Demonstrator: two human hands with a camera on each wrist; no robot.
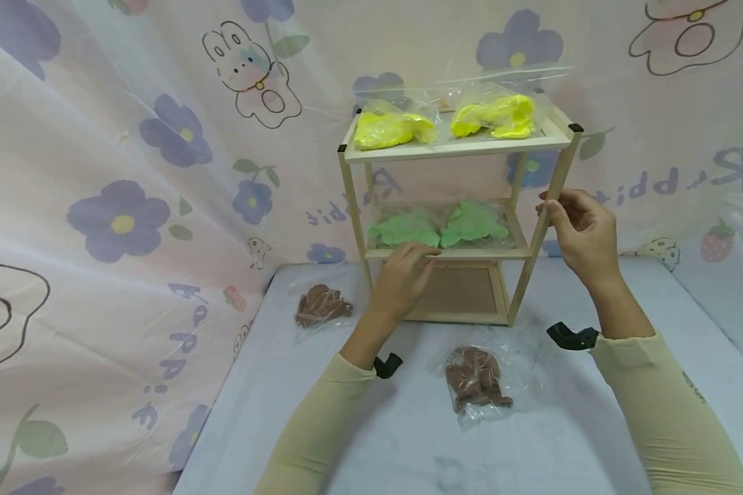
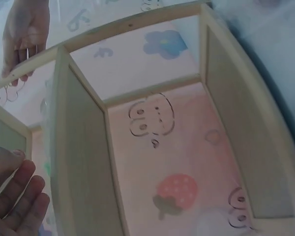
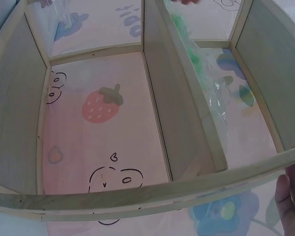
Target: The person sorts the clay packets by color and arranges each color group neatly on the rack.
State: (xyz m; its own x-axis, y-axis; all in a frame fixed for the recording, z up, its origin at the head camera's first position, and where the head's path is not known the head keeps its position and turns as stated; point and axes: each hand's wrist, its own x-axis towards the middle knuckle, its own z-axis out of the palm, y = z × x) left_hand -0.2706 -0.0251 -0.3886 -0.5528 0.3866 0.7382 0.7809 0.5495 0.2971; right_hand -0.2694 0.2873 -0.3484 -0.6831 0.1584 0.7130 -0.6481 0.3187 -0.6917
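A small wooden three-tier shelf rack [image 1: 547,206] stands upright at the back of the grey table [image 1: 594,426], its long axis vertical and its open front facing the person, close against the flower-and-rabbit printed curtain [image 1: 130,206]. On the rack's top tier lie two clear bags of yellow dough [image 1: 393,128] [image 1: 495,113] side by side; on its middle tier lie two bags of green dough [image 1: 405,228] [image 1: 473,223], also side by side; the bottom tier holds nothing that shows. In front of the rack, on the table, lie two bags of brown dough: one [image 1: 322,306] near the rack's left foot, the other [image 1: 475,378] further forward, between the two forearms. The left hand [image 1: 402,278] rests with relaxed, fairly straight fingers on the front edge of the rack's middle tier, just before the left green bag, gripping nothing. The right hand [image 1: 582,234] has its fingers curled round the rack's right front post, holding it just above the middle tier.
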